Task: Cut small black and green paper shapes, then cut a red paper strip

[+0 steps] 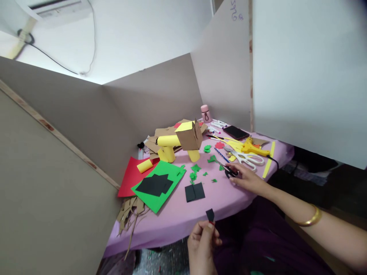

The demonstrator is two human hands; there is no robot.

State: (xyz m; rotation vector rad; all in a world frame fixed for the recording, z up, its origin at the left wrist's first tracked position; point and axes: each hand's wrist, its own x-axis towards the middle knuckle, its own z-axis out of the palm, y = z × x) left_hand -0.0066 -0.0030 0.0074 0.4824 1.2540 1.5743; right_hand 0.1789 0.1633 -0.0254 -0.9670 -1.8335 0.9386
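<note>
Between the thumb and fingers of my left hand is a small piece of black paper, held upright just off the table's front edge. My right hand is at the black-handled scissors, fingers around the handles, with the blades pointing away over green scraps. Whether the scissors are lifted off the cloth I cannot tell. A folded black paper piece lies between my hands. Behind it stands an animal-like figure with a cardboard box head and a yellow paper tube body.
Green paper with black cut paper lies left, over red paper. White-handled scissors, a yellow glue gun and a phone are at the right. A pink flask stands behind. Grey panels enclose the table.
</note>
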